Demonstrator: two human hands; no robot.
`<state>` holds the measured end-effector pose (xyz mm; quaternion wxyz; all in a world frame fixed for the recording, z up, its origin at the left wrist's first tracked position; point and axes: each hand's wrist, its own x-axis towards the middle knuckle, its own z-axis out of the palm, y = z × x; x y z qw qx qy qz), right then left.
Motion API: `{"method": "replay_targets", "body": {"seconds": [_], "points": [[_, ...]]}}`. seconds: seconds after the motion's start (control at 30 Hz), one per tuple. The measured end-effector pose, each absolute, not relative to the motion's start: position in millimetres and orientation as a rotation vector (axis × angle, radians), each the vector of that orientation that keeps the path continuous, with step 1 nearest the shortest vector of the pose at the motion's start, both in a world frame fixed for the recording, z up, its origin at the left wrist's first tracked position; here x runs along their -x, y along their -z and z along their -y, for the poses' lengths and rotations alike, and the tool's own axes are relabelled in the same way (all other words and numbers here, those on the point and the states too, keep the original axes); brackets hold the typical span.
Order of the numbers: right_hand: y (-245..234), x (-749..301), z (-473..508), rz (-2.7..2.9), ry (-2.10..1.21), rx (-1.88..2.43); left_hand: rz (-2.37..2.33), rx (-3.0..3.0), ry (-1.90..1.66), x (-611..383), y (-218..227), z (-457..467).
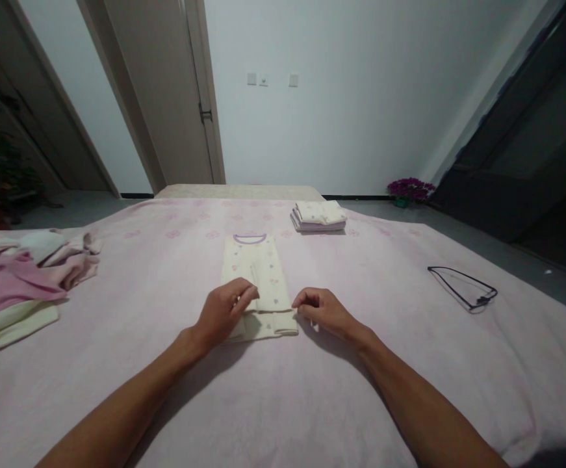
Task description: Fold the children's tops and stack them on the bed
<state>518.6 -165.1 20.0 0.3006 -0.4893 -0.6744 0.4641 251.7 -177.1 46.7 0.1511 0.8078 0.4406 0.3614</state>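
A cream long-sleeved child's shirt (pixel 266 276) with small hearts and a purple neckline lies on the bed, its sides folded in to a narrow strip. Its collar points away from me, and a crosswise layer edge shows near the lower end. On the shirt's lower left part, my left hand (pixel 227 309) is closed, thumb and fingers curled together at the cloth; its fingers partly hide what they grip. At the lower right edge of the shirt, my right hand (pixel 329 311) pinches the cloth between thumb and fingertips.
Folded clothes (pixel 319 216) are stacked farther back on the pink bedcover (pixel 360 403). A loose heap of pink, white and cream clothes (pixel 17 279) lies at left. To the right rests a thin black frame-like object (pixel 463 287). Purple flowers (pixel 411 188) stand on the floor by the wall.
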Motion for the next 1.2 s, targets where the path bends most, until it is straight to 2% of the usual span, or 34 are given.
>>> {"method": "replay_targets", "body": {"seconds": [0.2, 0.37, 0.57, 0.83, 1.0, 1.2], "points": [[-15, -505, 167, 2.021, -0.655, 1.192, -1.419, -2.368, -0.947, -217, -35, 174], [-8, -502, 169, 2.315, -0.402, 1.042, -1.406, -2.533, -0.765, -212, -18, 179], [-3, -503, 165, 2.33, -0.354, 1.043, -1.37, -2.579, -0.65, -214, -16, 177], [-8, -498, 166, 2.281, -0.288, 1.063, -1.461, -2.595, -0.674, -220, -8, 177], [-23, -490, 153, 2.176, -0.246, 1.086, -1.449, -2.573, -0.756, -219, -4, 175], [-38, -466, 109, 2.371, -0.156, 1.132, -1.569, -2.469, -0.985, -215, -2, 156]]}}
